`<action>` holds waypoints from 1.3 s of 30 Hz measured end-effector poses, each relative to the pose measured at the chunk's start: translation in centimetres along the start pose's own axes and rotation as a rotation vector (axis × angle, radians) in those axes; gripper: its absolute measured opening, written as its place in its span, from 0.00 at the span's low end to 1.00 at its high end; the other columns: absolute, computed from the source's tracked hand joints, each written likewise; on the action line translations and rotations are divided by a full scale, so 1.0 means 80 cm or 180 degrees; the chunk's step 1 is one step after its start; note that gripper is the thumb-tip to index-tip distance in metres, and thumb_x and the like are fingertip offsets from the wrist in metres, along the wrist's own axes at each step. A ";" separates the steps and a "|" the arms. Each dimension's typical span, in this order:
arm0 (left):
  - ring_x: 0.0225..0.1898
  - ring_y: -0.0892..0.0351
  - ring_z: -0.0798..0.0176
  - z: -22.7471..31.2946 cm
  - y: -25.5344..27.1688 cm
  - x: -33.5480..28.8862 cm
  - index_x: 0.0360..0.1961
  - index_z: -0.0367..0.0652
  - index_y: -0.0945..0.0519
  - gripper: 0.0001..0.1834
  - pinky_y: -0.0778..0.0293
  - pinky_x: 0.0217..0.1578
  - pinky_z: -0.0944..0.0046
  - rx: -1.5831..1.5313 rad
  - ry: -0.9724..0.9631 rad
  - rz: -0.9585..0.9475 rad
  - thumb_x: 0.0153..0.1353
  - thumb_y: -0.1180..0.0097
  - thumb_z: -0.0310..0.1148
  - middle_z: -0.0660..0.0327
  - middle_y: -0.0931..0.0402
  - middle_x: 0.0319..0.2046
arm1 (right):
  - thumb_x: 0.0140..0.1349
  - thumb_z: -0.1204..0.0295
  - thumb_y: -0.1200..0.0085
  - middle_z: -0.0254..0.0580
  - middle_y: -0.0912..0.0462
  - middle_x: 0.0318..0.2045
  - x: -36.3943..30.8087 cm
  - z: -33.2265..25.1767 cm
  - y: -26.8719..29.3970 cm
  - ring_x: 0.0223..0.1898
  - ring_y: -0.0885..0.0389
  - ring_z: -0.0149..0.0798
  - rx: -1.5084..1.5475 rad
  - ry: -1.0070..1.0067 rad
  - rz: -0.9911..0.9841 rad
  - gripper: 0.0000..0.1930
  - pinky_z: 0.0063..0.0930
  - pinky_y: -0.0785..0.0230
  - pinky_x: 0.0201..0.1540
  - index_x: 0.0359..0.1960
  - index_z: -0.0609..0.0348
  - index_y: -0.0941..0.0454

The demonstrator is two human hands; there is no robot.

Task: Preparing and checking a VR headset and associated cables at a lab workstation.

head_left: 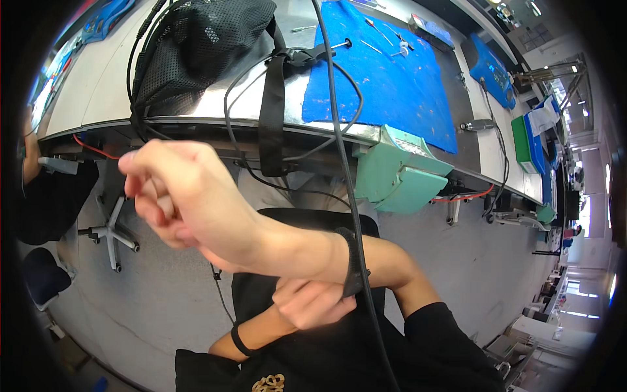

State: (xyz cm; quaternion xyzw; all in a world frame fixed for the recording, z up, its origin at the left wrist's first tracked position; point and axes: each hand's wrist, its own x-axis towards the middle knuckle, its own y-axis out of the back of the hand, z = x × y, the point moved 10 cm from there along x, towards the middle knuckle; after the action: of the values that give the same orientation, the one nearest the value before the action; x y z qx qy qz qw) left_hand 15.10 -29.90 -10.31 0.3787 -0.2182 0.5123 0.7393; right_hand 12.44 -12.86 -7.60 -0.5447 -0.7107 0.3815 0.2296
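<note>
My right forearm reaches across in front of me toward the left. A black strap (353,261) circles it below the elbow. My left hand (313,303), underneath the forearm, has its fingers curled tight on the strap's lower end. My right hand (176,193) hangs in the air before the bench edge, loosely closed, fingers bent inward, with nothing seen in it. Around my left wrist sits a thin black band (241,340). A black cable (339,144) runs down the view, passing in front of the right forearm by the strap.
On the bench lie a black mesh bag (202,49) and a blue mat (385,78) with several screwdrivers. A green box (401,173) hangs at the bench edge; a blue device (490,68) stands right. Another person's arm (31,153) shows far left, near a wheeled chair base (112,230).
</note>
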 end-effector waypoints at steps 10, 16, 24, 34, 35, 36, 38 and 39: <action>0.36 0.18 0.57 -0.002 -0.033 -0.014 0.31 0.44 0.12 0.12 0.29 0.51 0.53 0.0810 -0.0255 -0.0849 0.48 0.27 0.39 0.61 0.15 0.33 | 0.48 0.69 0.38 0.34 0.30 0.17 -0.072 -0.018 -0.010 0.16 0.25 0.35 -0.5976 0.3962 0.0079 0.10 0.31 0.38 0.18 0.23 0.56 0.29; 0.50 0.21 0.55 0.005 0.003 0.049 0.52 0.41 0.16 0.31 0.31 0.58 0.49 0.1722 -0.0500 -0.0745 0.52 0.29 0.50 0.58 0.16 0.46 | 0.53 0.67 0.39 0.48 0.21 0.21 -0.039 0.015 0.052 0.22 0.16 0.47 -0.6009 0.2508 0.0054 0.11 0.38 0.26 0.25 0.25 0.62 0.24; 0.45 0.20 0.52 -0.040 -0.088 0.021 0.61 0.28 0.26 0.48 0.25 0.50 0.55 0.0935 -0.0531 -0.3031 0.37 0.26 0.40 0.53 0.22 0.46 | 0.54 0.66 0.39 0.49 0.20 0.21 -0.044 0.150 0.108 0.22 0.16 0.49 -0.6383 0.1191 -0.1000 0.12 0.39 0.26 0.25 0.25 0.63 0.23; 0.42 0.19 0.50 -0.026 -0.117 0.007 0.62 0.22 0.28 0.39 0.23 0.48 0.55 0.0418 -0.0389 -0.2202 0.47 0.38 0.29 0.46 0.23 0.42 | 0.56 0.65 0.39 0.50 0.20 0.21 -0.085 0.146 0.143 0.22 0.17 0.51 -0.6560 0.1125 -0.0775 0.13 0.42 0.25 0.25 0.25 0.64 0.23; 0.43 0.19 0.50 -0.027 -0.120 0.007 0.62 0.23 0.28 0.41 0.24 0.50 0.55 0.0282 -0.0301 -0.2292 0.46 0.35 0.32 0.47 0.22 0.43 | 0.56 0.65 0.39 0.50 0.20 0.21 -0.085 0.145 0.146 0.22 0.17 0.52 -0.6556 0.1118 -0.0737 0.13 0.42 0.25 0.25 0.25 0.64 0.23; 0.43 0.19 0.50 -0.025 -0.119 0.011 0.62 0.23 0.28 0.41 0.24 0.50 0.55 0.0277 -0.0298 -0.2283 0.46 0.35 0.32 0.47 0.22 0.43 | 0.57 0.65 0.39 0.50 0.20 0.21 -0.087 0.143 0.149 0.22 0.17 0.52 -0.6536 0.1102 -0.0716 0.13 0.42 0.25 0.25 0.25 0.64 0.23; 0.45 0.19 0.50 -0.026 -0.119 0.014 0.63 0.27 0.27 0.43 0.25 0.52 0.53 0.0196 -0.0155 -0.2455 0.44 0.29 0.37 0.50 0.20 0.45 | 0.57 0.65 0.39 0.50 0.19 0.22 -0.087 0.139 0.155 0.22 0.17 0.52 -0.6485 0.1067 -0.0671 0.13 0.43 0.25 0.25 0.25 0.64 0.22; 0.45 0.19 0.50 -0.023 -0.118 0.014 0.63 0.27 0.27 0.43 0.25 0.52 0.53 0.0203 -0.0183 -0.2440 0.44 0.29 0.37 0.50 0.20 0.45 | 0.57 0.65 0.39 0.50 0.19 0.22 -0.087 0.133 0.156 0.22 0.17 0.53 -0.6464 0.1057 -0.0617 0.14 0.43 0.25 0.25 0.24 0.64 0.22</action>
State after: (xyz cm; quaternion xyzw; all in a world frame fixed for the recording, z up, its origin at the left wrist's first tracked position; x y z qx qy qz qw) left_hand 24.09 -29.56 -13.83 0.4698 -0.0654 0.1944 0.8586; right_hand 14.08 -21.14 -23.28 -0.4681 -0.6979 -0.4983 -0.2134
